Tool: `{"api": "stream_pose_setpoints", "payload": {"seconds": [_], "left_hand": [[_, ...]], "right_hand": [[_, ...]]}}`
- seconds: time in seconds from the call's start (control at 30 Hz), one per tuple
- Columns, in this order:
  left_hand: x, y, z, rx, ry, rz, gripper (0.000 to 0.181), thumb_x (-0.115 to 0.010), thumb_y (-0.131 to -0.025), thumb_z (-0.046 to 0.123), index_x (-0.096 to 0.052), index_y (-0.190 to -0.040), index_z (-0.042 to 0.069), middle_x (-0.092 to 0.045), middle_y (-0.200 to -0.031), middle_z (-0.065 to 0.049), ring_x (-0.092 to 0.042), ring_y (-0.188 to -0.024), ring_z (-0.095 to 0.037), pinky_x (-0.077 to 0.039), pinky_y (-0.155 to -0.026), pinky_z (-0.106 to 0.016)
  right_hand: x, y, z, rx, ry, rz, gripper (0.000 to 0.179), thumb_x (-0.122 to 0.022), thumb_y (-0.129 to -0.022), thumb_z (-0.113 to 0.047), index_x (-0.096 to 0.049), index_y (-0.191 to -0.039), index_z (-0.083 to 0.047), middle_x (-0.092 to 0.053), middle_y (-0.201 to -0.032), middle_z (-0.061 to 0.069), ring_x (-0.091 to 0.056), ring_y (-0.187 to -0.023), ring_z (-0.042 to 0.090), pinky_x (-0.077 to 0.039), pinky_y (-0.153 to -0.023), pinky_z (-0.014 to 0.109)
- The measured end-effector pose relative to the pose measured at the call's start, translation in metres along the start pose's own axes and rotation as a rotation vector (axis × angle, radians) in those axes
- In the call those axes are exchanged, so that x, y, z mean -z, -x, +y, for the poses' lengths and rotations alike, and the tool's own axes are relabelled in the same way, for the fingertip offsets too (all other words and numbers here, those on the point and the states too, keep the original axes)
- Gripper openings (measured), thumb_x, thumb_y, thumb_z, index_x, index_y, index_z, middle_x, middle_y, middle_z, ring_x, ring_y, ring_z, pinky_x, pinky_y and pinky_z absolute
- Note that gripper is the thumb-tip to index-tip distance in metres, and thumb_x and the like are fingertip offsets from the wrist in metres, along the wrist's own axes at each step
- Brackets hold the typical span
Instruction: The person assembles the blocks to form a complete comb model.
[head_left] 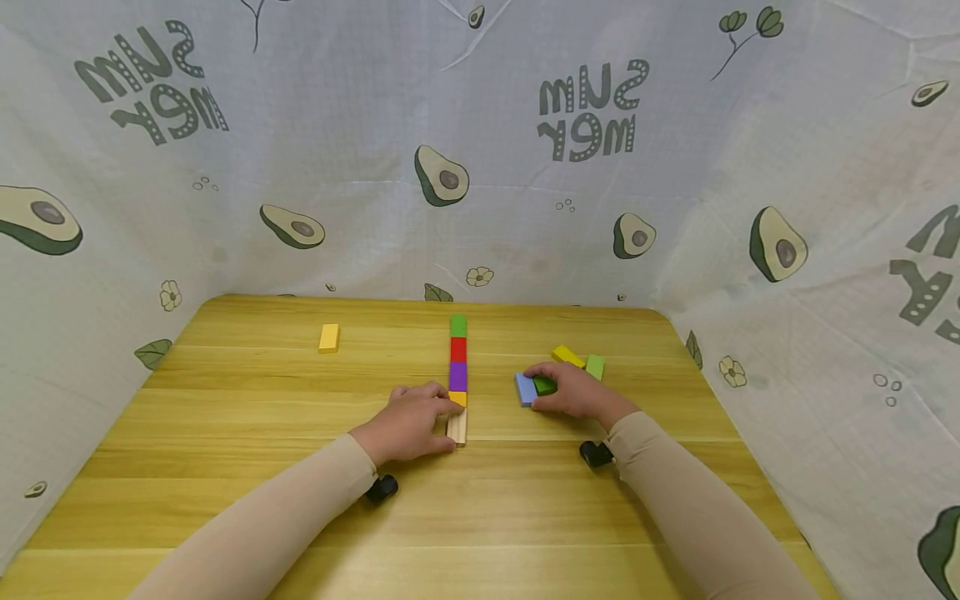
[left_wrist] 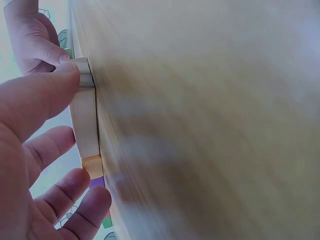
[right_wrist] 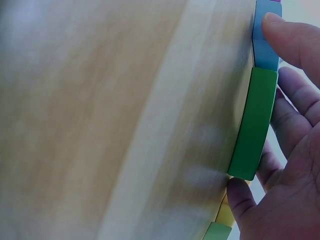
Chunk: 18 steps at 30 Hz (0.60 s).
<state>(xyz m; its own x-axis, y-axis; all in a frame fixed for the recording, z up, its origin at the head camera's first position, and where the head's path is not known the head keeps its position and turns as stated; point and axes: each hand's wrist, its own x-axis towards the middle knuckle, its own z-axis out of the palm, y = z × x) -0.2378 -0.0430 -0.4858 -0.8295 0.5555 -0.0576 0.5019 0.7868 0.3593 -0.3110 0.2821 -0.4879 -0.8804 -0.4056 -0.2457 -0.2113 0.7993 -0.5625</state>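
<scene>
A straight row of blocks runs away from me at the table's middle: plain wooden block (head_left: 457, 427), orange block (head_left: 457, 399), purple block (head_left: 458, 377), red block (head_left: 458, 349) and green block (head_left: 458, 326). My left hand (head_left: 411, 422) holds the plain wooden block from the left, thumb at its near end and fingertips along its side and by the orange block. To the right, my right hand (head_left: 576, 390) pinches a light blue block (head_left: 526, 389) between thumb and fingers. A dark green block (right_wrist: 254, 122) lies against the blue one, partly under that palm in the head view.
Beyond the right hand lie a yellow block (head_left: 567, 356) and a light green block (head_left: 595, 367). A single yellow-orange block (head_left: 329, 338) lies far left on the wooden table (head_left: 480, 533). A printed white cloth (head_left: 360, 150) hangs behind and beside the table.
</scene>
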Motion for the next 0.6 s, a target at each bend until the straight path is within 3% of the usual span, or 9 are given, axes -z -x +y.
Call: {"api": "stream_pose_setpoints", "payload": {"seconds": [0.43, 0.6], "left_hand": [[-0.0014, -0.0026, -0.0017, 0.011, 0.013, 0.001, 0.056, -0.082, -0.091, 0.045, -0.068, -0.142, 0.026, -0.06, -0.138, 0.001, -0.06, -0.125, -0.022, -0.034, -0.109, -0.054], [0.0058, -0.0017, -0.0061, 0.011, 0.042, 0.02, 0.062, -0.082, -0.09, 0.047, -0.066, -0.144, 0.022, -0.062, -0.138, -0.001, -0.062, -0.126, -0.024, -0.035, -0.109, -0.053]], "right_hand": [[-0.0003, -0.0011, 0.0013, -0.007, 0.001, 0.002, 0.057, -0.081, -0.094, -0.026, -0.061, -0.146, -0.016, -0.054, -0.153, 0.019, -0.054, -0.131, 0.033, -0.043, -0.116, 0.056], [-0.0001, -0.0006, 0.0008, -0.009, 0.003, 0.003, 0.057, -0.081, -0.094, -0.027, -0.061, -0.146, -0.016, -0.054, -0.153, 0.019, -0.055, -0.13, 0.033, -0.044, -0.115, 0.056]]}}
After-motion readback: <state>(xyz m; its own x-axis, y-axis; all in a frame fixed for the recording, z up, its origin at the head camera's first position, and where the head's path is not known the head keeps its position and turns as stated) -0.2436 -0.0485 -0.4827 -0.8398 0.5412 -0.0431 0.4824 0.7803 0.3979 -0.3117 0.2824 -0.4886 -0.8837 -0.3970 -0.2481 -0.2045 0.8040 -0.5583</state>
